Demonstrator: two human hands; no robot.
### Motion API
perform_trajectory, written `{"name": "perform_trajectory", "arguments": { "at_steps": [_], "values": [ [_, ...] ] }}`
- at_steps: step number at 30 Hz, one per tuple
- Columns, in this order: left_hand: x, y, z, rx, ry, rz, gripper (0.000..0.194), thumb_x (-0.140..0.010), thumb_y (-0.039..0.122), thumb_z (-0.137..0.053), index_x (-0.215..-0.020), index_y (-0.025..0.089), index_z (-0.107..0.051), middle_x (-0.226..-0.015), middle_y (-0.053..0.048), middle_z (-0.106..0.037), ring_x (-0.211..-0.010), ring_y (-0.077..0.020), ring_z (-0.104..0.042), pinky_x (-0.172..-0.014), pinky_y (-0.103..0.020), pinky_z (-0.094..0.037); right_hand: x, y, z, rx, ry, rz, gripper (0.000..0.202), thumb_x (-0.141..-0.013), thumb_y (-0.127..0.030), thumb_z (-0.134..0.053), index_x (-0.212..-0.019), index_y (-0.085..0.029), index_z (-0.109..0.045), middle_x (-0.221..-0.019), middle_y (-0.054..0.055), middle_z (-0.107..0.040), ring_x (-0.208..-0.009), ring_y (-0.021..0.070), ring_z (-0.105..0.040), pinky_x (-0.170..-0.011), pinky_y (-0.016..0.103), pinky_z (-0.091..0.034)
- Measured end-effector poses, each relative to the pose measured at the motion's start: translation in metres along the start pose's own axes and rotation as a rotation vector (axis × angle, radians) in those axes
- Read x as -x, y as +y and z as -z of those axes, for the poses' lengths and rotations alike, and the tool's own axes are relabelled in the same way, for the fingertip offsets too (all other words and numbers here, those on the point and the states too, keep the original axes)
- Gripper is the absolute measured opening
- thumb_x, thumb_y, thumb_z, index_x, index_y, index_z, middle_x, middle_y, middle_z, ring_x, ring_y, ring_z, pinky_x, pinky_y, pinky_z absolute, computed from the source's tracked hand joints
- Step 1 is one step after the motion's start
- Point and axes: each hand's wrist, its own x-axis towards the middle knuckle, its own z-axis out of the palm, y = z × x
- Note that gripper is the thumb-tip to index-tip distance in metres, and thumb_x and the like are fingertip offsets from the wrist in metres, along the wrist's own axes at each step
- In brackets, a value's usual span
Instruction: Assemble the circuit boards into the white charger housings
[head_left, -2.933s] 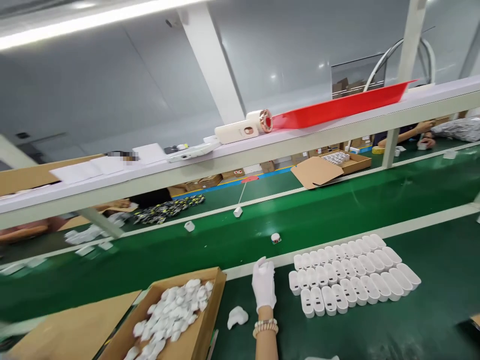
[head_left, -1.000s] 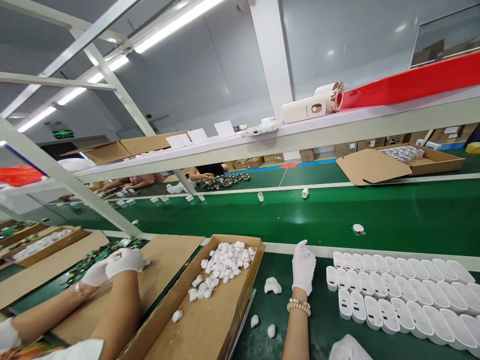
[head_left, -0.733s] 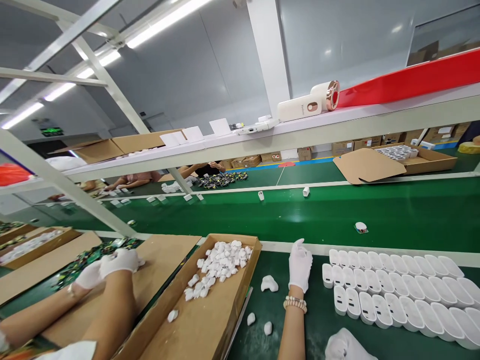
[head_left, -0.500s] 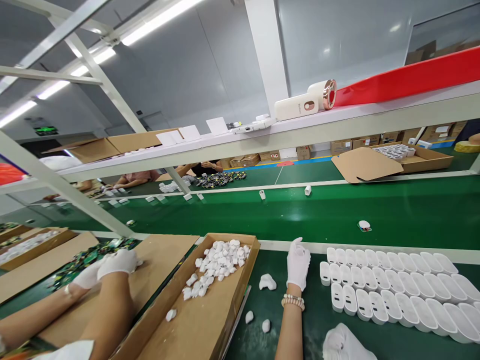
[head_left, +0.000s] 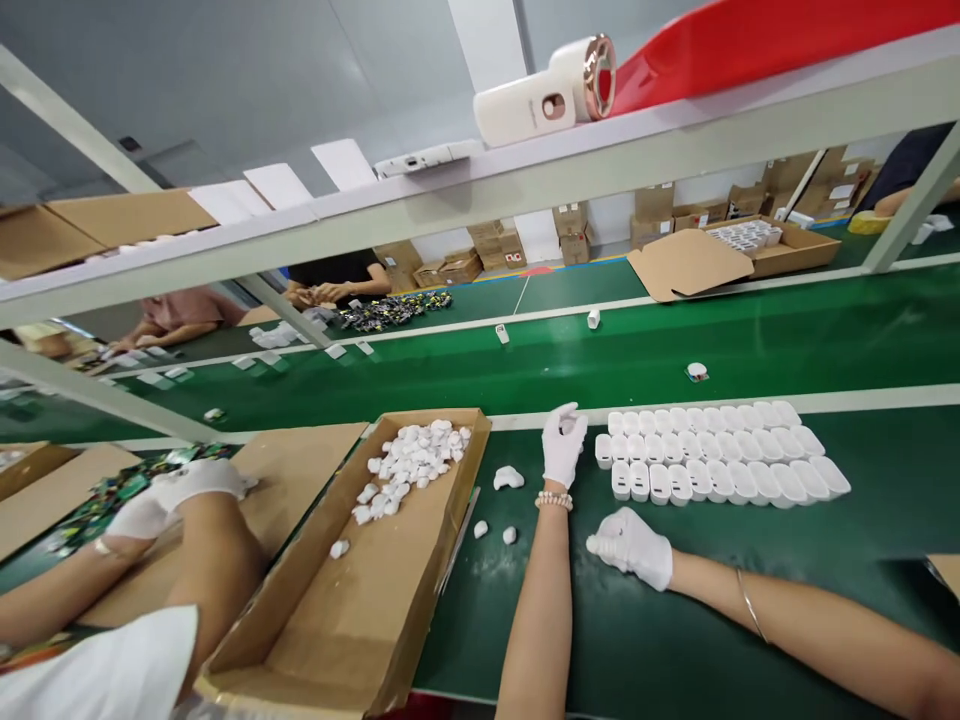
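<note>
My left hand (head_left: 562, 450), in a white glove, reaches to the pale rail at the belt's near edge. Its fingers are loosely curved and apart, with nothing visible in them. Closer to me, my right hand (head_left: 628, 548), also gloved, is closed above the green table; whatever its fingers hold, if anything, is hidden. Just right of my left hand stand rows of small white oval plastic housings (head_left: 697, 480), some with a dark slot. On the left side lie a curved white piece (head_left: 508, 478) and two small white pieces, one of them this white piece (head_left: 510, 536).
A cardboard tray (head_left: 322, 640) holds many small white parts (head_left: 420, 455). To its left, a co-worker's gloved hands (head_left: 176, 490) are over cardboard near green circuit boards. A green belt (head_left: 450, 375) runs behind, carrying scattered parts. Overhead, a shelf (head_left: 420, 215) bears a white handheld device (head_left: 525, 105).
The view has tilted down and shifted. My right hand, partly out of frame before, is now fully visible near my left wrist. My left hand's fingers have spread apart slightly.
</note>
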Motion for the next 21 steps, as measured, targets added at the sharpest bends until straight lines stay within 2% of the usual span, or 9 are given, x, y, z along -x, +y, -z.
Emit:
{"name": "perform_trajectory", "arguments": {
  "at_steps": [3,6,9,11,12,13,15,17,21],
  "values": [
    [0.014,0.028,0.01,-0.002,0.046,-0.038,0.027,-0.092,0.029,-0.055,-0.116,0.015,-0.056,-0.097,-0.005,-0.064,-0.073,-0.0108,-0.06,-0.071,-0.027,-0.052,0.004,-0.002,-0.001,-0.033,0.014,0.028,0.074,-0.059,-0.082,-0.066,-0.036,-0.018,-0.038,-0.032,-0.005,-0.033,-0.035,0.0049,-0.028,-0.042,0.024,-0.019],
    [0.042,0.07,0.032,-0.039,-0.047,-0.09,0.02,-0.09,0.031,-0.058,-0.103,0.017,-0.065,-0.087,-0.004,-0.068,-0.081,-0.015,-0.063,-0.076,-0.029,-0.052,0.008,-0.004,-0.002,-0.047,0.003,0.064,0.071,-0.061,-0.076,-0.07,-0.034,-0.017,-0.038,-0.031,-0.004,-0.034,-0.036,0.0049,-0.029,-0.044,0.024,-0.021],
    [0.081,0.095,0.058,-0.125,-0.295,-0.149,0.004,-0.073,0.019,-0.074,-0.078,0.018,-0.074,-0.079,-0.002,-0.071,-0.074,-0.0158,-0.064,-0.074,-0.029,-0.052,0.008,-0.002,-0.004,-0.065,0.003,0.087,0.068,-0.063,-0.069,-0.072,-0.036,-0.017,-0.038,-0.032,-0.005,-0.032,-0.038,0.0049,-0.028,-0.045,0.024,-0.02],
    [0.108,0.095,0.07,-0.261,-0.648,-0.258,0.013,-0.071,0.013,-0.073,-0.082,0.021,-0.076,-0.08,-0.002,-0.072,-0.077,-0.0164,-0.066,-0.078,-0.03,-0.053,0.007,0.001,-0.005,-0.082,-0.009,0.101,0.064,-0.061,-0.065,-0.074,-0.039,-0.017,-0.039,-0.036,-0.006,-0.032,-0.041,0.005,-0.028,-0.045,0.023,-0.019],
    [0.119,0.091,0.074,-0.302,-0.71,-0.262,0.017,-0.07,0.012,-0.074,-0.083,0.021,-0.077,-0.085,-0.003,-0.072,-0.079,-0.017,-0.067,-0.075,-0.029,-0.054,0.006,0.002,-0.006,-0.091,-0.021,0.107,0.062,-0.059,-0.063,-0.076,-0.04,-0.017,-0.039,-0.038,-0.006,-0.033,-0.043,0.005,-0.028,-0.045,0.023,-0.019],
    [0.13,0.085,0.077,-0.334,-0.706,-0.245,0.018,-0.07,0.012,-0.074,-0.084,0.022,-0.077,-0.092,-0.005,-0.072,-0.084,-0.0182,-0.068,-0.076,-0.029,-0.055,0.006,0.004,-0.006,-0.101,-0.035,0.112,0.062,-0.057,-0.062,-0.077,-0.04,-0.017,-0.039,-0.04,-0.006,-0.033,-0.044,0.005,-0.028,-0.045,0.023,-0.02],
    [0.145,0.072,0.078,-0.333,-0.518,-0.209,0.014,-0.077,0.016,-0.07,-0.089,0.021,-0.076,-0.094,-0.007,-0.072,-0.088,-0.0189,-0.068,-0.08,-0.03,-0.056,0.004,0.006,-0.007,-0.121,-0.06,0.122,0.062,-0.055,-0.063,-0.077,-0.039,-0.017,-0.038,-0.041,-0.006,-0.032,-0.045,0.0053,-0.028,-0.045,0.023,-0.022],
    [0.155,0.063,0.077,-0.351,-0.405,-0.158,0.009,-0.081,0.019,-0.07,-0.088,0.021,-0.076,-0.092,-0.006,-0.072,-0.087,-0.0189,-0.068,-0.079,-0.03,-0.056,0.004,0.008,-0.007,-0.138,-0.078,0.127,0.064,-0.051,-0.065,-0.077,-0.038,-0.017,-0.037,-0.04,-0.006,-0.032,-0.045,0.0058,-0.029,-0.045,0.024,-0.024],
    [0.163,0.058,0.073,-0.355,-0.396,-0.106,0.005,-0.079,0.019,-0.072,-0.08,0.021,-0.076,-0.087,-0.005,-0.071,-0.081,-0.0183,-0.068,-0.073,-0.028,-0.056,0.004,0.011,-0.007,-0.157,-0.115,0.126,0.063,-0.045,-0.066,-0.079,-0.038,-0.016,-0.04,-0.042,-0.004,-0.037,-0.047,0.007,-0.034,-0.046,0.024,-0.028]
  ]
}}
